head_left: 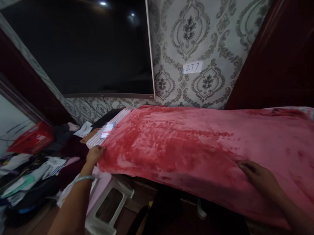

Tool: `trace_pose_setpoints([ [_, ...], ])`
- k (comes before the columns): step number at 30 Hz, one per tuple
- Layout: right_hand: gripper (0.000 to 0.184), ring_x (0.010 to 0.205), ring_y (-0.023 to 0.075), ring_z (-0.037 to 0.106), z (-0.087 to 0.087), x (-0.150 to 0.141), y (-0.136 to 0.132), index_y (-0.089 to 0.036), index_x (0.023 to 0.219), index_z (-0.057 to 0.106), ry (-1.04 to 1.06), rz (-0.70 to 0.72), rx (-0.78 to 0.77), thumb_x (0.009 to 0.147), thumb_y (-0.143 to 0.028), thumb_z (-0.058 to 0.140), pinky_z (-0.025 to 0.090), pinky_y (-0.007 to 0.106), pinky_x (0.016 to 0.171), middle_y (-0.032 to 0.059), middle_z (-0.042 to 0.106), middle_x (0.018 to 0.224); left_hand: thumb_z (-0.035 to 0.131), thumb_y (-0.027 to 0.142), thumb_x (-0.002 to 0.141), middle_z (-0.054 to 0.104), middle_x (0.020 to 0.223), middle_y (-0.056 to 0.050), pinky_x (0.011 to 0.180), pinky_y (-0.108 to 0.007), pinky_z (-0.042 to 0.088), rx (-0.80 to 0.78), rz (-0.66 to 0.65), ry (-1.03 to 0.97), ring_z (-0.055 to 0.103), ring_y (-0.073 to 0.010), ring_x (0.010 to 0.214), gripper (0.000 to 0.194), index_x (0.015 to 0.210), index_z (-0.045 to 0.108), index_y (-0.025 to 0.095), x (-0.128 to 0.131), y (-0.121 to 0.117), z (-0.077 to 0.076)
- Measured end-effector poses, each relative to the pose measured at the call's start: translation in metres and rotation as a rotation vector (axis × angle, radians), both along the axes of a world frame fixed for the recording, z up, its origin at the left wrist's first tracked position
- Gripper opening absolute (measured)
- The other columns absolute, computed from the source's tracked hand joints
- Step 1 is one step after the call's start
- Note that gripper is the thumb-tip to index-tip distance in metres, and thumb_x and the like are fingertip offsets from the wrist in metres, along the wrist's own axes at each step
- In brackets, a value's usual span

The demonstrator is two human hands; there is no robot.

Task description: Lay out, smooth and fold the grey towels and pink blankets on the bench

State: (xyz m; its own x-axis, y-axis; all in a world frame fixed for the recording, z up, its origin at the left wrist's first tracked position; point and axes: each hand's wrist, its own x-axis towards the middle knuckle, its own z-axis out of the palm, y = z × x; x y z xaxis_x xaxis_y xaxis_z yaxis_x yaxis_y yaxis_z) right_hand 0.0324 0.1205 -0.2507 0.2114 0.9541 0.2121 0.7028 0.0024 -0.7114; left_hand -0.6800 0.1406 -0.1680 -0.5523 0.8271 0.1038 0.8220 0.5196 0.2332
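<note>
A red plush blanket (171, 141) lies spread over a long raised surface, its front edge hanging down. My left hand (95, 154) pinches the blanket's near left corner, and a pale bracelet (86, 177) circles that wrist. Farther right, my right hand (255, 175) grips the blanket near its front edge, thumb and fingers closed on a fold. Striped cloth (123, 113) shows beyond the blanket's left end, with a blurred patch lying on it.
A white plastic stool (111, 206) stands below my left hand. Piled clothes (32, 175) and a red basket (31, 138) are at the left. Behind the blanket hang a large television (91, 47) and a paper label (193, 67) reading 277 on patterned wallpaper.
</note>
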Motion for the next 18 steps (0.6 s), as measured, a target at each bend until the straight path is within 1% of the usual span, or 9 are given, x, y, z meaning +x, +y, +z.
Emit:
trace_pose_setpoints([
  [2, 0.049, 0.089, 0.0340, 0.074, -0.001, -0.003, -0.001, -0.025, 0.080, 0.074, -0.025, -0.054, -0.006, 0.070, -0.067, 0.050, 0.058, 0.044, 0.082, 0.0094, 0.079, 0.093, 0.049, 0.040, 0.090, 0.077, 0.100, -0.019, 0.076, -0.033, 0.050, -0.020, -0.035, 0.026, 0.071, -0.0307, 0.096, 0.037, 0.094, 0.073, 0.013, 0.009, 0.010, 0.006],
  [4, 0.054, 0.092, 0.0361, 0.074, -0.002, -0.006, -0.002, -0.025, 0.081, 0.074, -0.048, -0.102, -0.004, 0.069, -0.071, 0.048, 0.057, 0.047, 0.085, 0.0106, 0.079, 0.097, 0.047, 0.039, 0.092, 0.076, 0.108, -0.021, 0.080, -0.033, 0.049, -0.023, -0.062, 0.043, 0.070, -0.0308, 0.104, 0.040, 0.102, 0.073, 0.011, 0.020, 0.026, 0.012],
  [6, 0.056, 0.095, 0.0385, 0.073, -0.004, -0.008, -0.004, -0.026, 0.080, 0.074, -0.051, -0.124, 0.015, 0.068, -0.074, 0.047, 0.057, 0.050, 0.088, 0.0116, 0.079, 0.098, 0.046, 0.037, 0.094, 0.075, 0.115, -0.020, 0.082, -0.032, 0.049, -0.007, -0.073, 0.034, 0.070, -0.0297, 0.107, 0.041, 0.109, 0.073, 0.010, 0.029, 0.048, 0.016],
  [8, 0.053, 0.096, 0.0398, 0.073, -0.006, -0.009, -0.006, -0.029, 0.079, 0.073, -0.037, -0.120, 0.035, 0.069, -0.074, 0.047, 0.057, 0.053, 0.089, 0.0116, 0.079, 0.098, 0.047, 0.037, 0.094, 0.074, 0.119, -0.019, 0.082, -0.031, 0.049, 0.005, -0.088, 0.017, 0.069, -0.0284, 0.109, 0.043, 0.117, 0.072, 0.010, 0.037, 0.073, 0.019],
  [12, 0.047, 0.092, 0.0389, 0.073, -0.012, -0.010, -0.008, -0.031, 0.081, 0.073, -0.032, -0.121, 0.080, 0.074, -0.072, 0.050, 0.059, 0.054, 0.084, 0.0094, 0.079, 0.093, 0.052, 0.038, 0.095, 0.074, 0.122, -0.021, 0.086, -0.030, 0.049, 0.025, -0.122, -0.017, 0.069, -0.0277, 0.111, 0.049, 0.128, 0.067, 0.006, 0.049, 0.128, 0.025],
  [15, 0.049, 0.090, 0.0354, 0.073, -0.012, -0.015, -0.009, -0.028, 0.084, 0.074, -0.046, -0.138, 0.086, 0.078, -0.070, 0.050, 0.060, 0.051, 0.082, 0.0081, 0.078, 0.094, 0.052, 0.040, 0.095, 0.072, 0.124, -0.023, 0.088, -0.031, 0.051, 0.025, -0.132, -0.038, 0.069, -0.0284, 0.112, 0.056, 0.134, 0.063, 0.001, 0.059, 0.167, 0.029],
  [16, 0.049, 0.089, 0.0341, 0.073, -0.011, -0.017, -0.010, -0.028, 0.084, 0.074, -0.047, -0.141, 0.083, 0.079, -0.069, 0.049, 0.060, 0.049, 0.082, 0.0080, 0.078, 0.094, 0.051, 0.041, 0.096, 0.072, 0.123, -0.024, 0.087, -0.032, 0.052, 0.015, -0.133, -0.048, 0.070, -0.0289, 0.111, 0.058, 0.133, 0.063, 0.000, 0.061, 0.178, 0.030],
  [18, 0.049, 0.088, 0.0320, 0.073, -0.009, -0.020, -0.010, -0.027, 0.084, 0.074, -0.048, -0.148, 0.071, 0.082, -0.068, 0.049, 0.060, 0.047, 0.082, 0.0077, 0.077, 0.092, 0.049, 0.044, 0.095, 0.074, 0.115, -0.026, 0.083, -0.034, 0.053, -0.022, -0.125, -0.069, 0.071, -0.0318, 0.107, 0.057, 0.123, 0.068, -0.002, 0.065, 0.196, 0.031],
])
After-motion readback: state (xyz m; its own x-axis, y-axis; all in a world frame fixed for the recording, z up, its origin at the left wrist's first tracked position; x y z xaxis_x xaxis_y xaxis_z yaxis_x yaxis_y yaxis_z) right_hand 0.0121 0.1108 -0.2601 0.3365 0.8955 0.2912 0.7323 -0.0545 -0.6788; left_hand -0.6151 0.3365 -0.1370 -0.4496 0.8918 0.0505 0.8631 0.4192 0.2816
